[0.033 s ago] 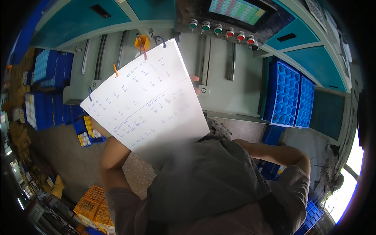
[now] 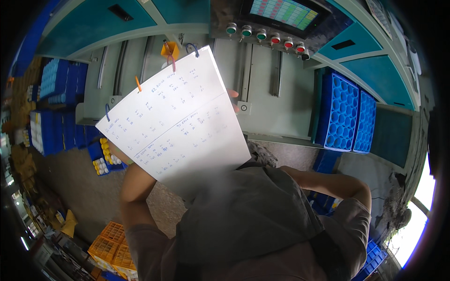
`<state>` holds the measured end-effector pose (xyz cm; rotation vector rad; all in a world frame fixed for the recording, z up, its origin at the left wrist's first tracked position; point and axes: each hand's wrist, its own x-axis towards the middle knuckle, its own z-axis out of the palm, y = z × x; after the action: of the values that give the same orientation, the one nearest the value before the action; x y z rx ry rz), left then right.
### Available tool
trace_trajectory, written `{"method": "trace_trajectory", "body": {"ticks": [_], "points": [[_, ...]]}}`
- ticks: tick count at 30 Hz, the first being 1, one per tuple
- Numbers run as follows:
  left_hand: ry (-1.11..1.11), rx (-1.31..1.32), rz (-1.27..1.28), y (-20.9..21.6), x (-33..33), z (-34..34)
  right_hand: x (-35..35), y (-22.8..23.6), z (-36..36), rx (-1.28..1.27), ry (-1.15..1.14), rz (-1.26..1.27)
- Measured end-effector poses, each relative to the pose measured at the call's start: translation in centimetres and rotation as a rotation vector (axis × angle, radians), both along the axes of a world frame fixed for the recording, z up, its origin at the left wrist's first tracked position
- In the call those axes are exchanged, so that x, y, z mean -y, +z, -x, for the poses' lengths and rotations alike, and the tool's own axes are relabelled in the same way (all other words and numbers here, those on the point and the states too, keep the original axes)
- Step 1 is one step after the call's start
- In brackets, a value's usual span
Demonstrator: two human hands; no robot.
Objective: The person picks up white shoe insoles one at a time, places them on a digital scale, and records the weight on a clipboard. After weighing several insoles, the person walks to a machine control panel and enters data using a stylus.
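A ring-bound notepad (image 2: 187, 117) of white paper with blue handwriting is held tilted in front of my body. Coloured rings, blue and orange, run along its upper left edge. My left arm comes up at the pad's lower left side. A strip of my left hand or wrist (image 2: 120, 152) shows there, its fingers hidden behind the paper. Past the right edge two fingertips (image 2: 233, 94) show, seemingly of my right hand, closed on the pad from behind. The rest of that hand is covered by the sheets, while my right forearm is bent in from the right.
Ahead stands a teal and grey machine with a screen (image 2: 284, 14) and green and red buttons (image 2: 261, 35). A yellow holder (image 2: 169, 48) sits behind the pad. Blue trays with round cells (image 2: 341, 112) stand right, blue crates (image 2: 47, 131) left, orange crates (image 2: 112, 248) lower left.
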<state>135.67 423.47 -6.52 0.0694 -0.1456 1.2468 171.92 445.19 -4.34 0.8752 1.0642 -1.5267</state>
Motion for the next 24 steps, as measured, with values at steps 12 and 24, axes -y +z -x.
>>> {"method": "trace_trajectory", "body": {"ticks": [12,24], "points": [[-0.001,-0.008,-0.012,0.4,0.4,0.2,0.3,0.7,0.0,0.134,-0.186,-0.012],[0.031,-0.025,-0.025,0.4,0.0,0.4,0.2,1.1,-0.5,-0.033,-0.108,0.004]]}}
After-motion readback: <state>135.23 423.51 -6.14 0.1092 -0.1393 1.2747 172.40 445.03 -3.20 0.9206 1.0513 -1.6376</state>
